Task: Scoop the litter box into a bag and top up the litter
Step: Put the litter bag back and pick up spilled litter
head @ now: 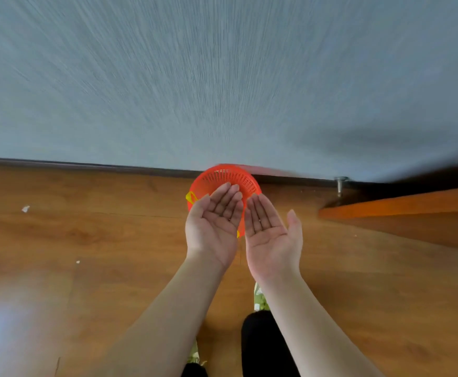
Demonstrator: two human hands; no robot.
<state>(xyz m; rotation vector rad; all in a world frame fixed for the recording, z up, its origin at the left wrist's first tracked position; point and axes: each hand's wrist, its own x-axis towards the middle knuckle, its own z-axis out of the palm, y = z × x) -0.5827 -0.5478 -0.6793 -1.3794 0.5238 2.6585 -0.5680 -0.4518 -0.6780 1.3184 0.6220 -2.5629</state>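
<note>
- Hovering palms-up: left hand (213,223) & right hand (270,235) side by side, fingers straight, relaxed, holding nothing.
- Orange basket (223,180) sits on floor (86,235) by wall (222,77), just beyond fingertips (233,190), partly hidden behind them; left hand looks nearer.
- Round, so no long axis.
- Litter box, bag: not in view.

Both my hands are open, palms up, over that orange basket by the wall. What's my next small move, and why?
Probably lower both hands and grip the orange perforated basket by its rim: the left hand and right hand are empty and already right above it.
</note>
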